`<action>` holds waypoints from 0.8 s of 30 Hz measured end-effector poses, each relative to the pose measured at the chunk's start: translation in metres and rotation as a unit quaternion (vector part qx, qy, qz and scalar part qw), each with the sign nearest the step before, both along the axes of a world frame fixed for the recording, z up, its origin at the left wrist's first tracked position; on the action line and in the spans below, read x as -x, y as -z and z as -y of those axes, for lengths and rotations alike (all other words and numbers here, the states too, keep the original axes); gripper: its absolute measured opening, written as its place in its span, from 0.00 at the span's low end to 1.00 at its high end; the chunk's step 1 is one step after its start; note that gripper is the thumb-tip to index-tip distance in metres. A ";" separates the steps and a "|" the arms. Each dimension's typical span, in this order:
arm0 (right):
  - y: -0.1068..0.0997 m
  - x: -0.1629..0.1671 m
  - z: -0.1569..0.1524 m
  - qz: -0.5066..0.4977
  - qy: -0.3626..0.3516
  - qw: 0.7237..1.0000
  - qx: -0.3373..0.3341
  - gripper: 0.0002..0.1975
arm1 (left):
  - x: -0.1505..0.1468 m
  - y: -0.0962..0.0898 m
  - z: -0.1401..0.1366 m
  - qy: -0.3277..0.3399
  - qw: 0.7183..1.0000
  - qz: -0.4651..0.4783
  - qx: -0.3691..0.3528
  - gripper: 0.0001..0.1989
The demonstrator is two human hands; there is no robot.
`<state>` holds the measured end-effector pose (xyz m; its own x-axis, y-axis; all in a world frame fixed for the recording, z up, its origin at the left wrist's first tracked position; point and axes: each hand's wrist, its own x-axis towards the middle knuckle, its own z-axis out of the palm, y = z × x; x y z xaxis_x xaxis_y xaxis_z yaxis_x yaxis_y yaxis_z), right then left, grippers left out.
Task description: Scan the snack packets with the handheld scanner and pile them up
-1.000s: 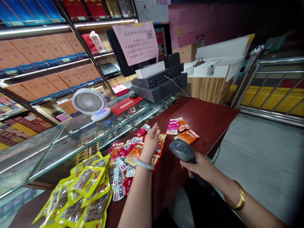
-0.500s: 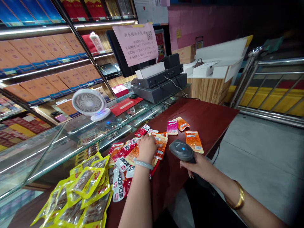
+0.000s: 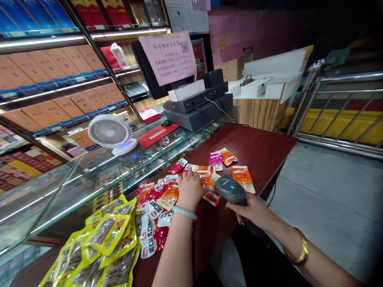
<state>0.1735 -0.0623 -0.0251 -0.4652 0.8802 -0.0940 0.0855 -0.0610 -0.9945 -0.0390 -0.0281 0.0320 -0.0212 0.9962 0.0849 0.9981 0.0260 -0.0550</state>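
My right hand (image 3: 249, 209) is wrapped round the handle of a dark grey barcode scanner (image 3: 229, 189), its head tilted towards the packets and a blue light showing on top. My left hand (image 3: 191, 186), with a pale bangle at the wrist, is over the pile of red and white snack packets (image 3: 151, 237). Its thumb presses on an orange snack packet (image 3: 212, 198) just left of the scanner; the other fingertips are partly hidden. Beyond the scanner lie a single orange packet (image 3: 243, 178), a pink packet (image 3: 216, 160) and another orange packet (image 3: 229, 156).
Yellow-edged snack packets (image 3: 104, 235) are heaped at the near left of the dark red table (image 3: 254, 139). A glass display counter (image 3: 98, 175) runs alongside, bearing a white fan (image 3: 110, 131) and a till (image 3: 197, 107). A metal railing (image 3: 344, 107) stands at the right.
My left hand has shifted slightly right, and the orange packet at its thumb has moved right and nearer, towards the scanner. My right hand and the scanner stay almost still.
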 end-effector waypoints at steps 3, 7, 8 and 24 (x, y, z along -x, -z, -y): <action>-0.003 -0.005 0.002 0.007 0.014 1.000 -0.005 0.15 | -0.015 0.006 0.003 0.038 0.999 -0.004 -0.020 0.29; -0.012 -0.016 0.004 0.020 0.024 0.999 -0.012 0.17 | -0.029 0.009 0.005 0.075 0.997 -0.002 -0.030 0.27; -0.013 -0.018 0.003 0.022 0.029 0.999 -0.015 0.17 | -0.030 0.009 0.005 0.075 0.997 -0.001 -0.022 0.26; -0.013 -0.031 0.004 0.056 0.026 0.998 -0.009 0.18 | -0.030 0.000 -0.001 0.027 0.997 0.063 0.047 0.20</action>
